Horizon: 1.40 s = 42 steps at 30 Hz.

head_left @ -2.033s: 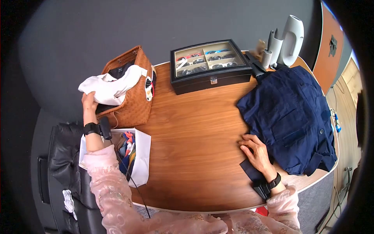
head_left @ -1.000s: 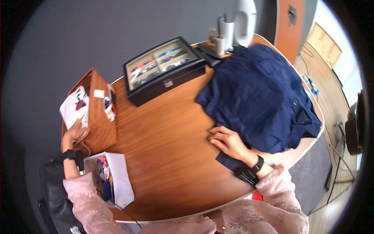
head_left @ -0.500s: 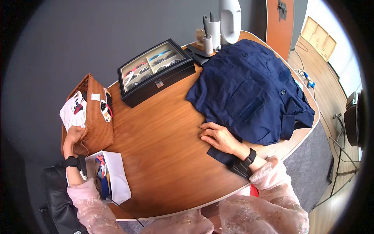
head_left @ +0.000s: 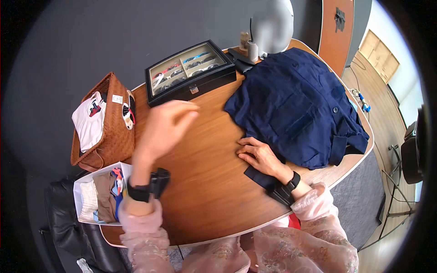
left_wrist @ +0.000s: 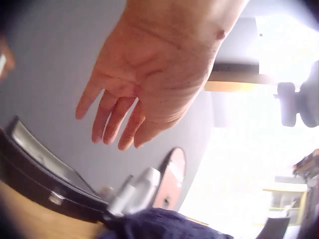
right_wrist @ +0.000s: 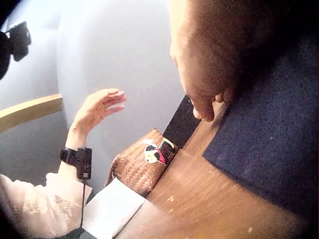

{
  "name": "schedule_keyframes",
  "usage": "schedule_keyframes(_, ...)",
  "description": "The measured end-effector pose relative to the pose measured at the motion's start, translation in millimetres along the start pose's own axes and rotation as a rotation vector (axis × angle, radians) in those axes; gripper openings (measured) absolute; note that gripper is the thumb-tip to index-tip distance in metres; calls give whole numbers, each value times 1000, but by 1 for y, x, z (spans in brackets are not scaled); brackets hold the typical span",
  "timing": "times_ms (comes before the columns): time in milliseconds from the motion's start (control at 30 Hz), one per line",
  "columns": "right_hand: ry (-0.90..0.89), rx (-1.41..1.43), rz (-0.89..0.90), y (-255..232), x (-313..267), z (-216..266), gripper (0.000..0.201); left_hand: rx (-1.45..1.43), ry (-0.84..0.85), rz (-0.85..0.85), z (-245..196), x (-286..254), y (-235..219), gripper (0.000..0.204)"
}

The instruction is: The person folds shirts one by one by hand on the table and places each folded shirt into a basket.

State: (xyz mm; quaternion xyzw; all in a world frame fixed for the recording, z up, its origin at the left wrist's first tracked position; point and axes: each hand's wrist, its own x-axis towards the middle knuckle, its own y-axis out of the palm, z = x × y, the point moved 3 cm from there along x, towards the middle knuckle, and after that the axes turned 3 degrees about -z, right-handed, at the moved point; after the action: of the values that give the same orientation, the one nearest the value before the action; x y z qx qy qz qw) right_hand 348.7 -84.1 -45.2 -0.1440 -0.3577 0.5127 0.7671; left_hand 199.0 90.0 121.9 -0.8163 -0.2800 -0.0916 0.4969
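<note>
In the head view my left hand [head_left: 166, 125], blurred, is raised over the left part of the table with nothing in it. Its fingers look loosely extended in the left wrist view. A white printed T-shirt [head_left: 88, 123] lies in the brown woven basket [head_left: 119, 136] to the left of this hand. Below the basket, a white box [head_left: 78, 204] holds folded clothes. My right hand [head_left: 261, 157] rests on the table with relaxed fingers, at the lower left edge of a navy buttoned garment [head_left: 296, 109]. A dark flat strip [head_left: 257, 177] shows under its wrist.
A black glasses case [head_left: 214, 83] with a clear lid and several pairs of glasses stands at the back of the wooden table [head_left: 205, 191]. Behind the garment is a tall white object [head_left: 280, 27], blurred. A black chair [head_left: 68, 218] sits at the lower left.
My left hand has left the T-shirt in the basket and swung up and right over the table. The T-shirt now lies there with its print showing. My right hand stays by the navy garment.
</note>
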Motion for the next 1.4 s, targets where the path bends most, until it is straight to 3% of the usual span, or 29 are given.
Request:
schedule_keyframes(167,-28,-30,14,-2,-1,3,14,-141,65,121,-4,-9,106,26)
schedule_keyframes(267,-48,-81,-13,3,-8,-5,31,-220,120,194,-29,-17,155,34)
schedule_keyframes(367,-184,-161,-24,27,-34,-31,36,-135,254,247,-69,-10,183,60)
schedule_keyframes(433,15,270,-12,37,-42,-45,40,-54,353,190,-93,-5,199,70)
schedule_keyframes(467,91,755,76,32,-36,-32,41,-15,400,162,-102,-1,206,75)
schedule_keyframes(500,-30,425,117,25,-30,-27,41,31,465,102,-108,2,213,63)
schedule_keyframes(533,-142,93,155,21,-28,-22,41,25,470,102,-107,4,221,63)
schedule_keyframes(600,-146,19,146,15,-23,-10,41,56,516,81,-110,12,226,45)
schedule_keyframes(667,-150,-45,137,16,-28,-11,40,-219,412,45,-97,13,223,40)
schedule_keyframes(733,-154,28,42,25,-36,-21,35,-541,233,-28,-88,21,192,41)
schedule_keyframes(767,-132,-209,156,18,-26,-9,28,-579,155,-85,-84,25,168,41)
schedule_keyframes(800,84,-247,383,5,-15,12,26,-617,74,-143,-76,29,145,40)
schedule_keyframes(867,8,-47,134,12,-23,9,26,-706,30,-398,-40,31,112,33)
schedule_keyframes(900,241,-147,391,4,-18,17,30,-1033,-143,-438,-21,26,97,24)
schedule_keyframes(933,238,-145,390,3,-17,19,30,-1189,-274,-494,6,11,82,24)
schedule_keyframes(1000,247,-85,373,7,-13,25,31,-1331,-451,-798,39,-9,53,31)
schedule_keyframes(1067,256,-21,357,8,-11,28,31,-1522,-479,-816,98,-41,32,36)
schedule_keyframes(1133,269,49,354,-2,-41,20,32,-1220,-394,-799,134,-71,7,39)
schedule_keyframes(1167,273,82,355,-6,-52,24,32,-1089,-402,-705,133,-78,-2,38)
schedule_keyframes(1200,276,115,357,0,-31,23,32,-1081,-406,-712,132,-88,-2,38)
schedule_keyframes(1267,281,170,365,-8,-46,17,33,-735,-771,-831,130,-111,5,38)
schedule_keyframes(1333,297,219,380,-9,-48,19,33,-615,-861,-603,130,-134,23,48)
schedule_keyframes(1367,304,240,388,-53,-93,-14,33,-573,-889,-537,127,-145,31,51)
schedule_keyframes(1400,310,260,394,-51,-82,-10,33,-530,-913,-471,126,-154,36,54)
